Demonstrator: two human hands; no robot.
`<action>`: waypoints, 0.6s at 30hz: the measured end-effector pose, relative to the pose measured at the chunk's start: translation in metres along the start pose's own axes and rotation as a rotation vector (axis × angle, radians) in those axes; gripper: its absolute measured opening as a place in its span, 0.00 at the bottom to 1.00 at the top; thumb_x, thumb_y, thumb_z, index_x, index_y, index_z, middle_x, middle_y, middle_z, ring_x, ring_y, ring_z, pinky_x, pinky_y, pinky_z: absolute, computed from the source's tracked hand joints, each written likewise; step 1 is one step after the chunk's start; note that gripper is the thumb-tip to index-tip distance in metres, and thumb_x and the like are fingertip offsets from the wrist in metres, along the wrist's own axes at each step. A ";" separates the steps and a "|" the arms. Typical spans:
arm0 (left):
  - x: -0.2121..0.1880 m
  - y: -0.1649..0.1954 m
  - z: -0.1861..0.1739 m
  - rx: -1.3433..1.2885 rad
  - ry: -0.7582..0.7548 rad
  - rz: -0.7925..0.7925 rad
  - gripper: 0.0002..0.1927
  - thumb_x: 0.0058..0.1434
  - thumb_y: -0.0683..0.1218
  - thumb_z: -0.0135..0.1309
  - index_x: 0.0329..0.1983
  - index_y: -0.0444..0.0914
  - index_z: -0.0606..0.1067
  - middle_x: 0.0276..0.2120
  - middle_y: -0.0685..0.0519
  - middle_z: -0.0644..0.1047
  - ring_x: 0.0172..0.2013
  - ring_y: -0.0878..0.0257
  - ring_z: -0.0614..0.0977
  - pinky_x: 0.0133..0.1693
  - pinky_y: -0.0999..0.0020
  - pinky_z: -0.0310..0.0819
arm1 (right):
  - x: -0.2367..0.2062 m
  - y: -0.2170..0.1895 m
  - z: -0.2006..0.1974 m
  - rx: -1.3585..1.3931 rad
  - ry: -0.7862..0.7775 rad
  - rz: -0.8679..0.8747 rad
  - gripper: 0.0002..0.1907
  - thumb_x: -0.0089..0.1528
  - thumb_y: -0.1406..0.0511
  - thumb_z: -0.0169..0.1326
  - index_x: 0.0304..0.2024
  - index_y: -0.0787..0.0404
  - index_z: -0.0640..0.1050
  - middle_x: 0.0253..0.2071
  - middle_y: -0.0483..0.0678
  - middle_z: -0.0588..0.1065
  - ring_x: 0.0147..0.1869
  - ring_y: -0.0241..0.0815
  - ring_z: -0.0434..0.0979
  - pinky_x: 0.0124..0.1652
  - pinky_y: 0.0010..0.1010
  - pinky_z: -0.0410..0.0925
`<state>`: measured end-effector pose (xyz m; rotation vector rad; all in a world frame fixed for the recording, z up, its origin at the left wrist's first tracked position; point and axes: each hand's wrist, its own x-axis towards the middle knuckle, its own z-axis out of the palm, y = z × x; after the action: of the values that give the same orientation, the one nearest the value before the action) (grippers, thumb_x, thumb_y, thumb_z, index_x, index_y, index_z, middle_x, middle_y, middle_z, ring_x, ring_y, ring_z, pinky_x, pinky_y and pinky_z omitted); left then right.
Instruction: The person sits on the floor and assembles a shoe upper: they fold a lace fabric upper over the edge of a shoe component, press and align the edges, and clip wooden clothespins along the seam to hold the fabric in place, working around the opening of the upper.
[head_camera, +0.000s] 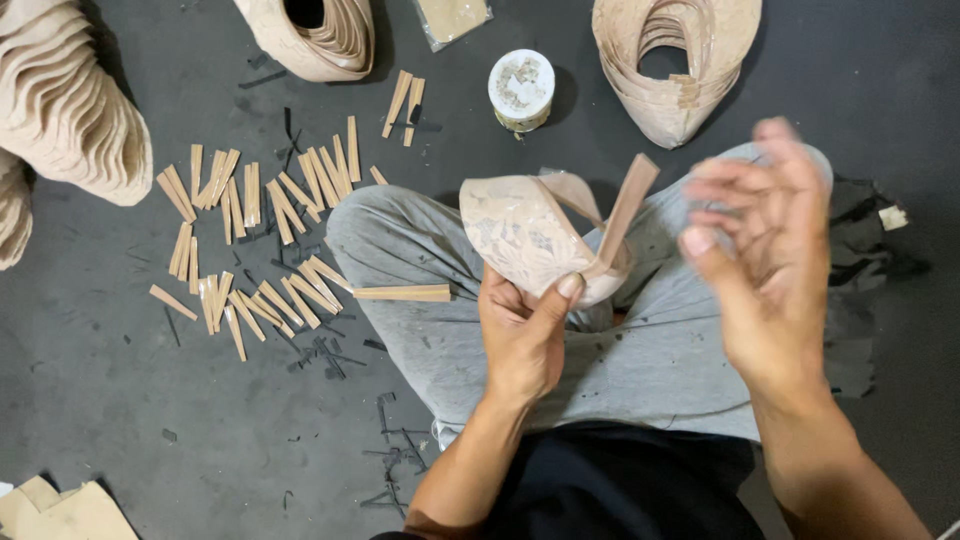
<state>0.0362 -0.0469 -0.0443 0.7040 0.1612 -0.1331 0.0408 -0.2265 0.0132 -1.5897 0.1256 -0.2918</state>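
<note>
My left hand grips a curved beige shoe-upper piece with a pale floral pattern, thumb pressing its lower edge. A tan strip sticks up from the piece at a slant. My right hand hovers to the right of it, blurred, fingers spread and holding nothing. Both hands are above my crossed legs in grey trousers.
Several tan strips lie scattered on the dark floor at left. A small white glue pot stands ahead. Stacks of curved beige pieces sit at top left, top middle and top right. Flat tan offcuts lie bottom left.
</note>
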 end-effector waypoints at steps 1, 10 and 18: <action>0.001 0.001 -0.003 -0.029 -0.002 -0.009 0.27 0.64 0.31 0.58 0.64 0.34 0.66 0.52 0.50 0.79 0.50 0.63 0.82 0.51 0.69 0.78 | 0.003 0.010 -0.002 0.003 0.094 0.001 0.38 0.70 0.71 0.54 0.77 0.64 0.52 0.64 0.49 0.68 0.69 0.41 0.71 0.70 0.40 0.67; 0.002 -0.004 -0.006 -0.102 -0.134 -0.114 0.29 0.65 0.31 0.60 0.67 0.32 0.65 0.53 0.50 0.79 0.48 0.65 0.80 0.48 0.71 0.75 | 0.008 0.069 -0.021 1.056 0.023 0.618 0.18 0.73 0.70 0.59 0.59 0.72 0.67 0.50 0.55 0.77 0.57 0.47 0.79 0.59 0.36 0.72; 0.007 0.000 0.002 0.049 -0.080 -0.208 0.26 0.68 0.39 0.55 0.68 0.30 0.66 0.53 0.52 0.78 0.52 0.60 0.81 0.53 0.57 0.82 | 0.023 0.025 -0.060 0.625 -0.143 -0.118 0.14 0.69 0.76 0.56 0.56 0.60 0.74 0.53 0.56 0.79 0.49 0.42 0.85 0.49 0.31 0.80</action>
<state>0.0429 -0.0487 -0.0443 0.7290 0.1549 -0.3642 0.0494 -0.2909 -0.0081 -0.9922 -0.1601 -0.2735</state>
